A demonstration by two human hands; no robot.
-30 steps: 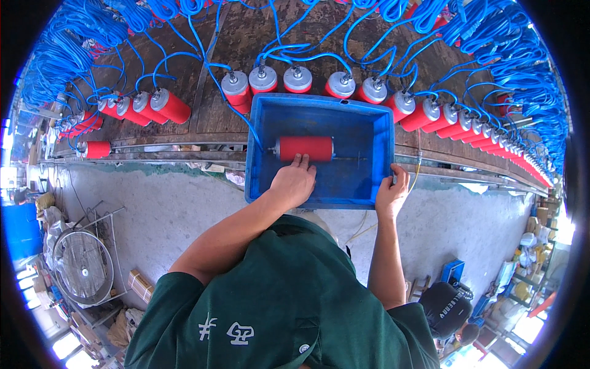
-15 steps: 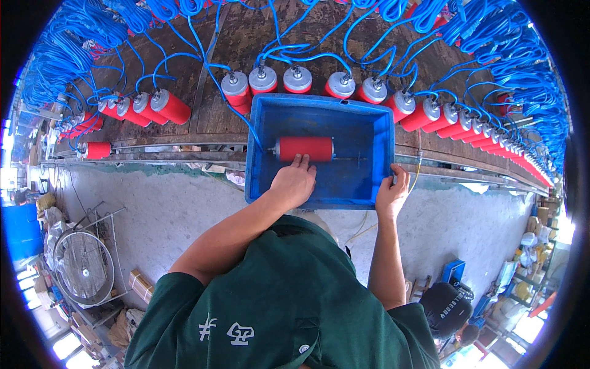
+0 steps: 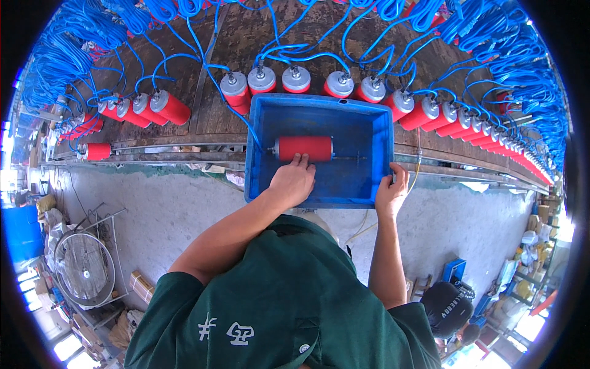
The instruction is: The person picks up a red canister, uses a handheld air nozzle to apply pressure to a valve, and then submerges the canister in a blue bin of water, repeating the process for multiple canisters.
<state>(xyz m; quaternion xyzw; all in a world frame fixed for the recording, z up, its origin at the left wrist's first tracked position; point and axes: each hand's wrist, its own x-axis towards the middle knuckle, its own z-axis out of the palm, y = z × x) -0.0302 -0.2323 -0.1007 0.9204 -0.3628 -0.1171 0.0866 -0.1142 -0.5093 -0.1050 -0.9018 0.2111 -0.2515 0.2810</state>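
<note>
A blue plastic bin [image 3: 251, 178] sits at the front edge of the bench. Inside it a red cylinder with grey metal ends [image 3: 301, 146] lies on its side, a blue cable running from its left end over the bin's rim. My left hand [image 3: 294, 182] reaches in over the near side, its fingers stretched out and resting on the cylinder's near side; its thumb is hard to see. At the bin's right wall, my right hand [image 3: 391, 194] is closed on the rim near the front corner. The bin's bottom looks dark and glossy; whether liquid covers it, I cannot tell.
Several upright red cylinders [image 3: 296, 80] with blue cables stand in a curved row on the brown bench [image 3: 209, 117]. Coiled blue cables [image 3: 123, 24] pile up behind. A yellow hose [image 3: 419, 165] hangs right of the bin. Behind me are a floor fan [image 3: 85, 269] and a person in a dark cap [image 3: 447, 309].
</note>
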